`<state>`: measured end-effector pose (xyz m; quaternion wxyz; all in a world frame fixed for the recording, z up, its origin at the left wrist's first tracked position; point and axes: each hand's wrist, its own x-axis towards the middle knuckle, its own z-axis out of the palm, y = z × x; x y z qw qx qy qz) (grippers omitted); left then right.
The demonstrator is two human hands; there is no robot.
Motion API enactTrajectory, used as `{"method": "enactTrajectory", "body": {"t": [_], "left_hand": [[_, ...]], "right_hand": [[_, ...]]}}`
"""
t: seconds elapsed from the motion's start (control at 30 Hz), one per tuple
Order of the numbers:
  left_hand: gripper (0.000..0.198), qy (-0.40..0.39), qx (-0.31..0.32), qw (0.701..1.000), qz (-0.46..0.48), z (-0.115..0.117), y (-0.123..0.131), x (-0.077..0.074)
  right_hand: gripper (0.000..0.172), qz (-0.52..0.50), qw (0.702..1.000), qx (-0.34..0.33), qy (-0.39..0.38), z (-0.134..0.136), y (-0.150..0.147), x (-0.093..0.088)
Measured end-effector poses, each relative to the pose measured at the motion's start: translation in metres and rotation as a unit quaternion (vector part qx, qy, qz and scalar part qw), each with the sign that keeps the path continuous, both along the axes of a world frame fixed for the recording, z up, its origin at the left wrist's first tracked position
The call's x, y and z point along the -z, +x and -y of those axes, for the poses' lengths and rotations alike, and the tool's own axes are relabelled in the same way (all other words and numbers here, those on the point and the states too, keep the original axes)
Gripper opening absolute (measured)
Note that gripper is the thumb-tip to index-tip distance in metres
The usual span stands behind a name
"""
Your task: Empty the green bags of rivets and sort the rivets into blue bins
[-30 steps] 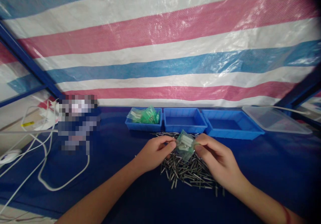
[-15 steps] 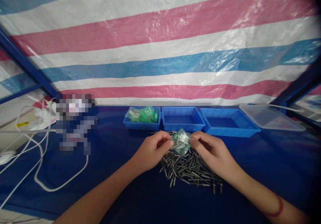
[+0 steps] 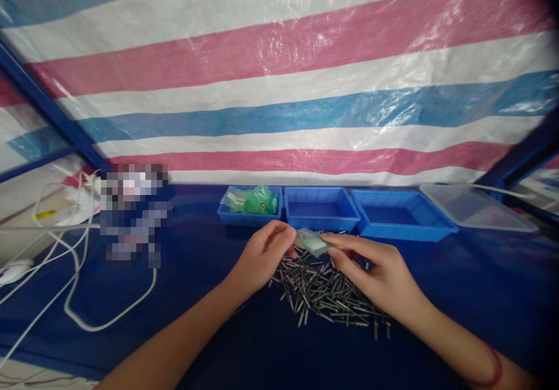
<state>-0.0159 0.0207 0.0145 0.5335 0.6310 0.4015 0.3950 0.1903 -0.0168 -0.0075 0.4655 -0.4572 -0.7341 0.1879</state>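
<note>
Between my two hands is a small clear plastic bag (image 3: 313, 243) with a greenish tint and pale pieces inside, too blurred to name. My left hand (image 3: 264, 256) pinches its left corner between thumb and fingers. On the other side, my right hand (image 3: 378, 265) grips the bag's right edge with thumb and fingertips. Directly beneath lies a loose pile of thin metal pop rivets (image 3: 323, 294), spread on the dark blue table (image 3: 209, 355); my hands hide part of the pile.
Behind the pile stand a blue bin (image 3: 244, 220) holding green-tinted bags, a middle blue bin (image 3: 321, 222) and a right blue bin (image 3: 406, 230). A clear plastic lid (image 3: 476, 206) lies to their right. White cables (image 3: 74, 297) loop across the left side. Striped sheeting (image 3: 283, 105) hangs behind.
The bag has tipped from facing me to lying flatter, looking shorter. My right hand's fingers have stretched out along its edge. Both hands still hold it above the pile.
</note>
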Motion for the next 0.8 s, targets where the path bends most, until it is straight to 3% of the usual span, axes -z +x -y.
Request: {"method": "enactTrajectory", "body": {"t": [0.23,0.37,0.5,0.57,0.63,0.8], "left_hand": [[0.017,0.029,-0.035,0.999,0.009,-0.004,-0.003,0.002],[0.036,0.139,-0.197,0.971,0.006,-0.027,-0.027,-0.004],[0.037,0.256,-0.360,0.885,-0.144,-0.060,-0.068,-0.007],[0.037,0.253,-0.368,0.858,-0.253,-0.071,-0.083,-0.005],[0.037,0.236,-0.363,0.853,-0.292,-0.075,-0.089,-0.001],[0.030,0.233,-0.345,0.836,-0.358,-0.069,-0.077,0.002]], "right_hand": [[0.026,-0.020,0.998,-0.048,-0.027,0.001,-0.003,-0.003],[0.029,-0.033,0.998,-0.054,-0.025,0.002,-0.004,-0.004],[0.028,-0.025,0.998,-0.051,-0.029,0.002,-0.005,-0.003],[0.028,-0.020,0.998,-0.054,-0.031,0.003,-0.005,-0.003],[0.028,-0.016,0.998,-0.058,-0.031,0.003,-0.005,-0.003],[0.026,-0.011,0.997,-0.066,-0.027,0.003,-0.006,-0.003]]}}
